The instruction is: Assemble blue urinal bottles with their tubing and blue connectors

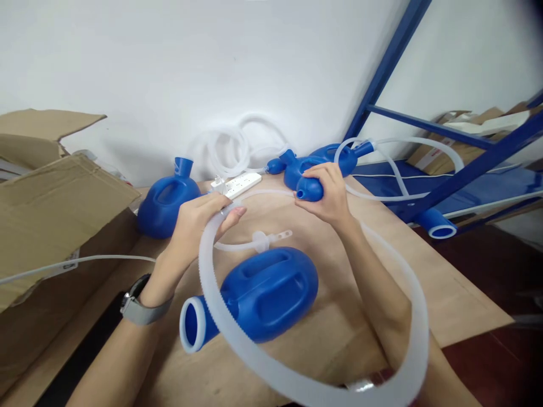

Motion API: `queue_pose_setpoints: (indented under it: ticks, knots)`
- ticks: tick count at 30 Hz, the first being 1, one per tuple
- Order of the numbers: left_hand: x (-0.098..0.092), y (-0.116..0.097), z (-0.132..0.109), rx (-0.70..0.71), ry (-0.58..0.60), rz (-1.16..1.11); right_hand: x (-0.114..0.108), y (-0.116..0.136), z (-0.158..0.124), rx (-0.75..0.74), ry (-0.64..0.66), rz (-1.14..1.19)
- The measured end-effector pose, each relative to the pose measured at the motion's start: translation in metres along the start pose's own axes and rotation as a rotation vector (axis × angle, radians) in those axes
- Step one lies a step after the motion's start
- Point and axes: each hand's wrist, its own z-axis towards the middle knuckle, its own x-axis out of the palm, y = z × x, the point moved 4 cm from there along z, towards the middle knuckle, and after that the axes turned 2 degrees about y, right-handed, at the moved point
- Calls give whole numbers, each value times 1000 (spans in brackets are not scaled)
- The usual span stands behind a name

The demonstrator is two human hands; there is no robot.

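My left hand (199, 223) is closed round a translucent, ribbed hose (206, 260), which loops toward me and sweeps round to the right. In my right hand (333, 195), the fingers grip a blue bulb-shaped piece (311, 189) with a small round hole at its tip. Below and between my hands lies a blue plastic urinal bottle (271, 294), its white-rimmed mouth pointing left and part of it behind the hose. Just beyond that bottle is a thin clear tube with a perforated strap (271, 240).
Another blue bottle (167, 198) stands behind my left hand. More blue bottles (294, 169) with coiled hoses lie against the wall, near a white power strip (237, 183). An open cardboard box (68, 209) is at left. A blue metal rack (449, 169) borders the table's right.
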Motion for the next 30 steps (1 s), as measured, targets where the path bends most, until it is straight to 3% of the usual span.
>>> queue_pose_setpoints:
  ticks: [4, 7, 9, 13, 18, 23, 27, 30]
  knots:
    - [22, 17, -1, -109, 163, 187, -11, 4, 12, 149, -167, 391]
    - [44, 31, -7, -143, 350, 149, 0, 4, 15, 373, -297, 799]
    - [49, 36, -11, -160, 407, 78, 12, 3, 14, 521, -317, 1026]
    - [42, 35, -7, -211, 332, -41, 37, 10, 7, 686, -287, 1244]
    - [43, 17, -1, -262, 245, -470, 59, 33, -1, 767, -179, 1337]
    - [46, 15, -4, -234, 113, -283, 61, 36, -3, 772, -108, 1372]
    - [44, 16, -5, -145, 184, -265, 58, 29, -3, 785, -85, 1391]
    - [40, 17, -4, -73, 225, -323, 53, 22, -3, 852, -138, 1433]
